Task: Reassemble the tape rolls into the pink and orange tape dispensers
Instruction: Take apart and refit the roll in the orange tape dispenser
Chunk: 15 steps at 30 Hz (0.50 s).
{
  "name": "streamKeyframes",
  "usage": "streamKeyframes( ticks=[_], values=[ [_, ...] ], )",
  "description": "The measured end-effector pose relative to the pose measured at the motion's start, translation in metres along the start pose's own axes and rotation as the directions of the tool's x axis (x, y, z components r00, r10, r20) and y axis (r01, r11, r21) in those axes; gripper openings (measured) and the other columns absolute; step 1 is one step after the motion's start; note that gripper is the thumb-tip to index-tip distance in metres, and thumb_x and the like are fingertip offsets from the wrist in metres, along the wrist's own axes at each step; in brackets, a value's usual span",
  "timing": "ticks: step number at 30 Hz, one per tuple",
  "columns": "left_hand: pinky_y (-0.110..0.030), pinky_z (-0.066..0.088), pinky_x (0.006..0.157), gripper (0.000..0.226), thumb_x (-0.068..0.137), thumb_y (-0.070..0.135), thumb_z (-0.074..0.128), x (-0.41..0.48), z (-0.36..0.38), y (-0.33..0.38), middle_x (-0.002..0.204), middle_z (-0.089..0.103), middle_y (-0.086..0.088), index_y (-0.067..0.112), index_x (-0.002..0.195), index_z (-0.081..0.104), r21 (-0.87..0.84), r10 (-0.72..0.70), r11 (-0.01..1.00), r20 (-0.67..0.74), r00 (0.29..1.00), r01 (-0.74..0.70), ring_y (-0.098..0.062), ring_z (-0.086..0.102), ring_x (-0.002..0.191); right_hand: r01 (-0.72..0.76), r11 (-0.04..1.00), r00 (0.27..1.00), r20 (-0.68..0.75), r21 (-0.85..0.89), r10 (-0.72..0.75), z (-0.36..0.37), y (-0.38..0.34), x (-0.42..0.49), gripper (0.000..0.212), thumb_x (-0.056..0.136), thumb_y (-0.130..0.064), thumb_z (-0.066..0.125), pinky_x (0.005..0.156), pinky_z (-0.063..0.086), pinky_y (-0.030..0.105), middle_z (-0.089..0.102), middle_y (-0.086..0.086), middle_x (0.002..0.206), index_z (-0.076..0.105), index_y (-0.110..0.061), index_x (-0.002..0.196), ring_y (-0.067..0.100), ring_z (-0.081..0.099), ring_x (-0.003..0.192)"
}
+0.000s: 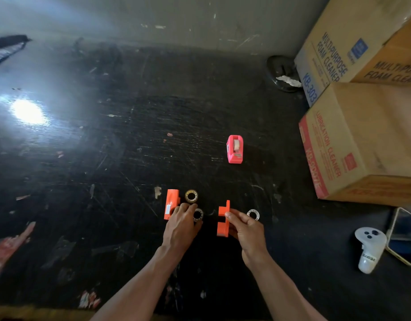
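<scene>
A pink tape dispenser (235, 149) stands on the dark table with a tape roll inside it. Nearer to me, my right hand (246, 230) grips an orange dispenser half (223, 220) at its right side. A second orange dispenser piece (171, 203) lies to the left. My left hand (181, 224) rests beside it, fingers closed around a clear tape roll (198, 214). A yellowish tape roll (191, 196) lies flat just behind that hand. A white spool ring (253, 214) lies to the right of my right hand.
Cardboard boxes (361, 144) are stacked at the right, with a dark round object (280, 72) behind them. A white controller (369, 249) and a phone (403, 235) lie at the near right. Paper scraps are stuck on the scratched table (107, 158).
</scene>
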<state>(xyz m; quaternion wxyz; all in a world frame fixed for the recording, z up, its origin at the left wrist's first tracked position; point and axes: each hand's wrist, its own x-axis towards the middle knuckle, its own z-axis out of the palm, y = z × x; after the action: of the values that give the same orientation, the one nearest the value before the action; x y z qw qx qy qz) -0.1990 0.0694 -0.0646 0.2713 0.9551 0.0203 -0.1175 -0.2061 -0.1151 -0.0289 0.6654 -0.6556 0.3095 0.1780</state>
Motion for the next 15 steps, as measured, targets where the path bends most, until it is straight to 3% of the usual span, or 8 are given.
streamKeyframes(
  ticks=[3, 8, 12, 15],
  values=[
    [-0.031, 0.051, 0.104, 0.055, 0.099, 0.029, 0.065, 0.001, 0.001, 0.002, 0.143, 0.054, -0.004, 0.017, 0.149, 0.048, -0.040, -0.003, 0.999, -0.010, 1.000, 0.002, -0.018, 0.055, 0.131, -0.003, 1.000, 1.000, 0.003, 0.009, 0.003, -0.002, 0.000, 0.001, 0.015, 0.091, -0.023, 0.076, 0.100, 0.057, 0.044, 0.082, -0.002, 0.101, 0.080, -0.025, 0.105, 0.016, 0.076, 0.101],
    [-0.031, 0.055, 0.101, 0.048, 0.097, 0.025, 0.068, 0.001, -0.006, 0.013, 0.137, 0.061, -0.001, 0.018, 0.143, 0.056, -0.252, -0.038, 0.967, -0.042, 0.998, 0.026, -0.016, 0.063, 0.122, 0.011, 1.000, 1.000, 0.000, 0.008, -0.011, -0.001, -0.004, 0.000, 0.015, 0.093, -0.019, 0.073, 0.091, 0.058, 0.034, 0.081, -0.003, 0.103, 0.079, -0.025, 0.106, 0.013, 0.075, 0.098],
    [-0.015, 0.052, 0.089, 0.049, 0.095, 0.024, 0.071, 0.004, -0.015, 0.025, 0.133, 0.066, 0.005, 0.022, 0.142, 0.057, -0.419, -0.092, 0.905, -0.027, 0.995, 0.072, -0.001, 0.061, 0.114, 0.003, 1.000, 1.000, -0.016, -0.023, -0.004, 0.004, -0.006, 0.002, 0.018, 0.092, -0.024, 0.075, 0.107, 0.052, 0.045, 0.077, -0.004, 0.112, 0.080, -0.026, 0.109, 0.015, 0.070, 0.111],
    [-0.009, 0.048, 0.086, 0.049, 0.094, 0.023, 0.073, 0.004, -0.020, 0.029, 0.131, 0.067, 0.008, 0.025, 0.140, 0.058, -0.522, -0.103, 0.849, 0.002, 0.995, 0.089, 0.002, 0.060, 0.113, 0.003, 1.000, 1.000, -0.008, -0.015, -0.003, 0.007, -0.012, 0.002, 0.014, 0.094, -0.023, 0.073, 0.108, 0.051, 0.043, 0.075, -0.006, 0.111, 0.077, -0.032, 0.103, 0.014, 0.067, 0.112]
  ],
)
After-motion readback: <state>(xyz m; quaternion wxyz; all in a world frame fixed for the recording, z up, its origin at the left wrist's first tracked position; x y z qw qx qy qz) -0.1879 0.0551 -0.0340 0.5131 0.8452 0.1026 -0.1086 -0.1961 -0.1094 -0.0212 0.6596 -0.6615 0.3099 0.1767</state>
